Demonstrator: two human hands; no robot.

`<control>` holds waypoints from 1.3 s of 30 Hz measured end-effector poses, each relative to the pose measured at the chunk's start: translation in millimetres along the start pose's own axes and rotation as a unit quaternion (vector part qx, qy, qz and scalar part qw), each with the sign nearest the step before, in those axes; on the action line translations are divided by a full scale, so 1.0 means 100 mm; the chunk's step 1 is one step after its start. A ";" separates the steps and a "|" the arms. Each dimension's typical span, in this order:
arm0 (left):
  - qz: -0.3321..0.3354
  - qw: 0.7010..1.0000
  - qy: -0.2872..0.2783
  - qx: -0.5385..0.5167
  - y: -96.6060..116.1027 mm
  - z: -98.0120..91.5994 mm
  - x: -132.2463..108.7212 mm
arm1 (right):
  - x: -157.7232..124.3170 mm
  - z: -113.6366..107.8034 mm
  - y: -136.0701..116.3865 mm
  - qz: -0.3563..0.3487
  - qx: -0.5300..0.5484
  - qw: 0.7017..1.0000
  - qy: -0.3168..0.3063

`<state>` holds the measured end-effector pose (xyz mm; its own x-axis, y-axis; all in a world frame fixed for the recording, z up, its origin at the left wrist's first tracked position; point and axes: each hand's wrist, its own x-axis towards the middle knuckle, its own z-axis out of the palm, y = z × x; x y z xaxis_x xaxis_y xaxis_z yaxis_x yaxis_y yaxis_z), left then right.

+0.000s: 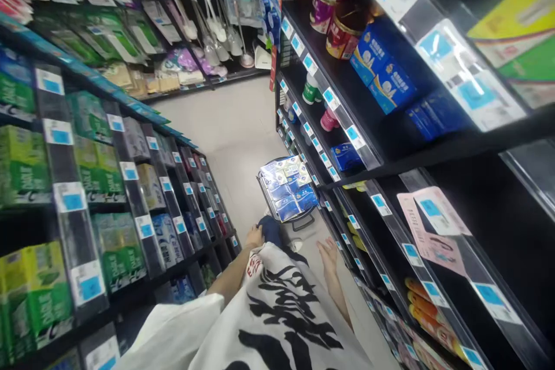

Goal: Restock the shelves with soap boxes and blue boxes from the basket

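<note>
My left hand (255,236) hangs beside my dark trouser leg, its fingers loosely bent and partly blurred, with nothing seen in it. My right hand (328,254) is held out on the other side with spread fingers, and it holds nothing. On the floor ahead of my feet stands a dark shopping basket (265,196) filled with blue and white boxes (288,188). Its black handle (303,222) lies folded down on the side nearer me. Neither hand touches the basket.
Toothpaste boxes (104,167) line the left shelf. The right shelf carries cans (344,32), blue boxes (384,69) and a pink card (429,231) at its edge. Brushes (214,23) hang on the far rack. A pale floor (217,121) runs between the shelves.
</note>
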<state>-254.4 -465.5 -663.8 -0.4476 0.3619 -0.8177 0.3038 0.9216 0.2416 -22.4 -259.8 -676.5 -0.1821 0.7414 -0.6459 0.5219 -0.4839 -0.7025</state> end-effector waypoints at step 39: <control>0.011 0.956 0.172 -0.236 -1.05 0.30 1.08 | 3.49 2.87 -0.41 -0.010 -0.508 0.860 0.043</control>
<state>-309.6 -526.9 -793.1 -0.7199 0.3320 -0.6096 -0.0611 0.8445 0.5321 -346.4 -114.3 -958.6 -0.1594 0.7979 -0.5814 0.9864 0.1521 -0.0618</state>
